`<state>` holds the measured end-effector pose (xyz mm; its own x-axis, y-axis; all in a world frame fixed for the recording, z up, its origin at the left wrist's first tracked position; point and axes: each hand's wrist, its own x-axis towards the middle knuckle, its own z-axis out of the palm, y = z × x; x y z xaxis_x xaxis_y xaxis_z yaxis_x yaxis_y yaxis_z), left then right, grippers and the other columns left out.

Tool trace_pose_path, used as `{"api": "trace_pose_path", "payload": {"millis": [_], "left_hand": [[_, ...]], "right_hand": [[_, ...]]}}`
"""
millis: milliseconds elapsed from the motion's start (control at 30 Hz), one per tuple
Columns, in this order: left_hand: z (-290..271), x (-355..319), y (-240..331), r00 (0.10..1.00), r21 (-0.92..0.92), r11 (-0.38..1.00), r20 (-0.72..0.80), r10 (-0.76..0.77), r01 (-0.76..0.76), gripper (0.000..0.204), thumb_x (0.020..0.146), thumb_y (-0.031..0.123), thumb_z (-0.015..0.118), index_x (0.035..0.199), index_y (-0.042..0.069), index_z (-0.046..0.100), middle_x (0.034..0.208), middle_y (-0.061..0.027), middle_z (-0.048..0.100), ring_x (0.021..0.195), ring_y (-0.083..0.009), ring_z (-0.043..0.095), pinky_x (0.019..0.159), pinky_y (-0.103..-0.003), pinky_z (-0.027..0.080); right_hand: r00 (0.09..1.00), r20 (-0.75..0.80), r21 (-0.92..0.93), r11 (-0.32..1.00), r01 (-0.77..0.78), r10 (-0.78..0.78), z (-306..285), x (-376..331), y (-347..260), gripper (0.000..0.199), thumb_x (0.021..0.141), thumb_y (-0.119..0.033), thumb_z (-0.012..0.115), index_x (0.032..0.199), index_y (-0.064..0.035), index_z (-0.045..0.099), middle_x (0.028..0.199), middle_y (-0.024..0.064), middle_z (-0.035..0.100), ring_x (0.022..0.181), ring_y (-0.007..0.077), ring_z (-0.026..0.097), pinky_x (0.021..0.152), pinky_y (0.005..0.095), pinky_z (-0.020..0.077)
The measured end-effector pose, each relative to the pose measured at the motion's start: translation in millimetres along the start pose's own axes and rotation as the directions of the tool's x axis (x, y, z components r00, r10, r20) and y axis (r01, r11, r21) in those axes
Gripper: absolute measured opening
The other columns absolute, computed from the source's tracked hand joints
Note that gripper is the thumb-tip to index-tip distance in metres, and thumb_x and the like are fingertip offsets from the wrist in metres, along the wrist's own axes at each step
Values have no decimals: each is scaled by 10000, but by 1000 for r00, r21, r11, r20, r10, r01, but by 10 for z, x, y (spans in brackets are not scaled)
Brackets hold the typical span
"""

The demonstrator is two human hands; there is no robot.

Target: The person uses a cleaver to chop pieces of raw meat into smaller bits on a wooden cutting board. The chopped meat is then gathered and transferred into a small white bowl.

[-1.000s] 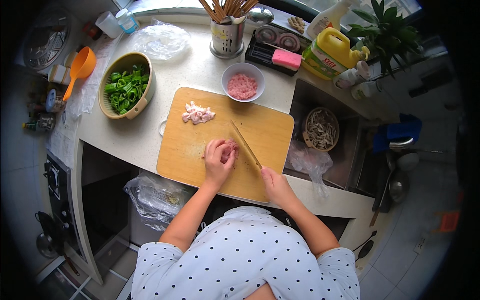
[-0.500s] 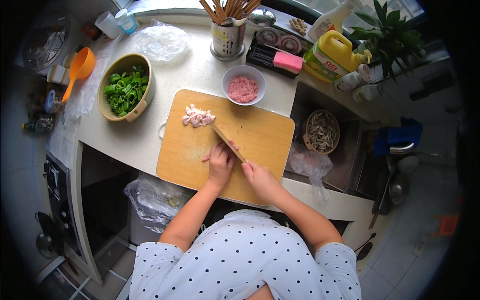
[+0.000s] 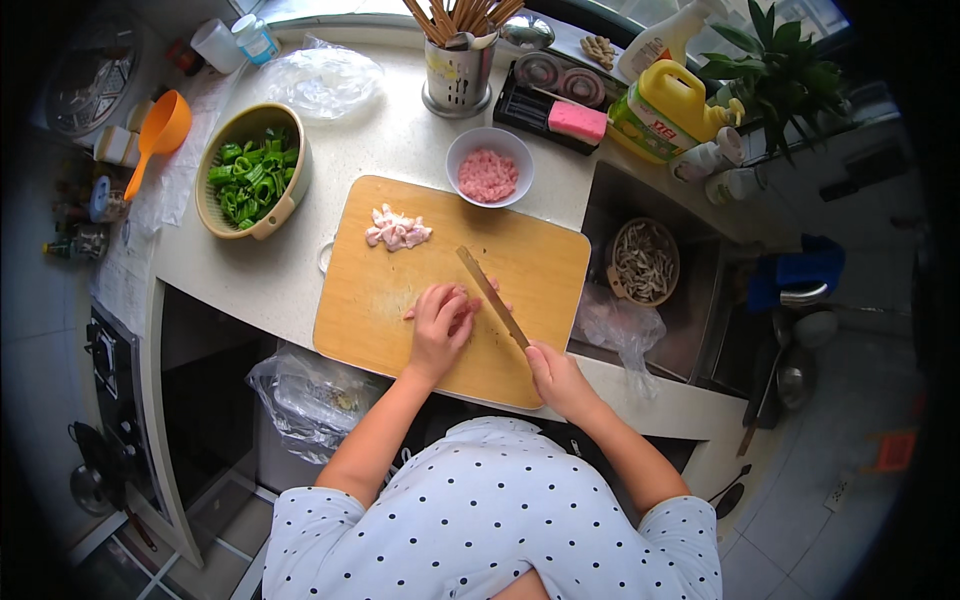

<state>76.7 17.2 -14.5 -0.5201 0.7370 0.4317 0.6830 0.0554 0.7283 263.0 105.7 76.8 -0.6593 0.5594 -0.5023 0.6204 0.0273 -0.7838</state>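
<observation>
On a wooden cutting board (image 3: 400, 345), my left hand (image 3: 436, 325) curls its fingers over a piece of raw pink meat (image 3: 409, 314), most of which the hand hides. My right hand (image 3: 560, 378) is closed round the handle of a kitchen knife (image 3: 495, 300). The blade slants up and left across the board, a little to the right of my left fingertips. Small cut bits of meat (image 3: 497, 286) lie by the blade. A pile of pale chopped meat (image 3: 398, 229) sits at the board's far left, and a white bowl of pink minced meat (image 3: 488, 178) stands just beyond the far edge.
A colander (image 3: 206, 210) of cut green peppers stands left of the board. Beyond it lies a clear plastic bag (image 3: 322, 82). A metal chopstick holder (image 3: 457, 80) stands at the back. To the right, the sink (image 3: 610, 205) holds a basket of greyish strips (image 3: 645, 262).
My right hand has moved the knife to the right, away from my left fingers. My left hand stays over the meat, its fingers slightly shifted. The cut bits are spread more to the right.
</observation>
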Motion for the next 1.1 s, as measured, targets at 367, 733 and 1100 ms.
{"api": "trace_pose_path", "payload": {"millis": [367,733,1100], "left_hand": [[36,-13,-156,997,54,998,67,-29,26,271,707,-32,709,969,16,661,1022,-122,621,982,-330,559,831,-398,467],[0,44,-140,994,-34,997,84,-64,67,271,721,-4,717,983,66,711,1028,-95,642,995,-309,564,840,-393,472],[-39,143,-109,995,67,994,57,81,-85,175,726,-12,697,896,31,697,975,-131,653,1006,-336,575,862,-412,477]], "right_hand": [[989,98,-115,988,-102,114,37,92,4,411,997,-350,435,1192,-23,590,942,259,655,901,418,635,778,431,500],[954,202,124,961,-248,220,88,129,126,457,983,-377,493,1284,-40,565,942,167,690,839,244,659,798,330,494],[999,43,-140,990,-2,8,379,511,-329,440,1006,-382,427,1256,-57,587,951,243,659,915,325,663,822,352,493]]}}
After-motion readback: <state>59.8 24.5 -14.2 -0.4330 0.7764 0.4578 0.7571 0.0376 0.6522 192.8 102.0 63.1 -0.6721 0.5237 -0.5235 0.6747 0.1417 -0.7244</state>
